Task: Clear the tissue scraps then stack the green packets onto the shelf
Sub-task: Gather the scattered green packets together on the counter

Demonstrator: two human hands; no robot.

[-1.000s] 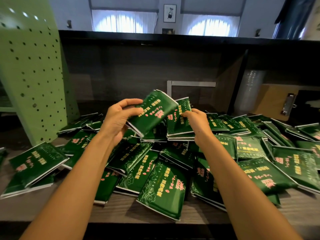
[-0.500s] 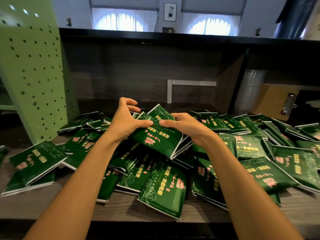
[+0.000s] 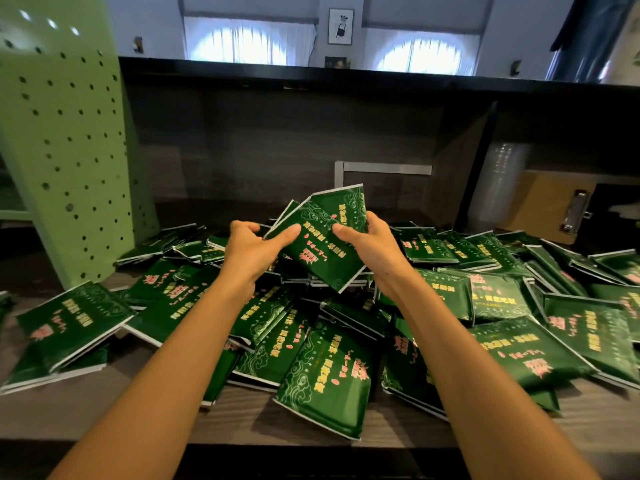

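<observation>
Green glossy packets (image 3: 502,296), light and probably slippery. My left hand (image 3: 249,254) and right hand (image 3: 375,252) have fingers (image 3: 287,234) clamped on a small stack (image 3: 323,247) by its side edges, at 12 o'clock above the loose pile (image 3: 322,368) on the shelf (image 3: 242,422).

- Backlit: two arched windows (image 3: 249,43) along the top of the frame blown out to white.
- Shelf recess (image 3: 277,140) at centre dim, detail murky.
- Packets (image 3: 69,323) at lower left and far right smeared, print unreadable.
- Wide-angle bend: green panel (image 3: 62,133) at upper left leans inward.
- Soft shadows only, lower edge.
</observation>
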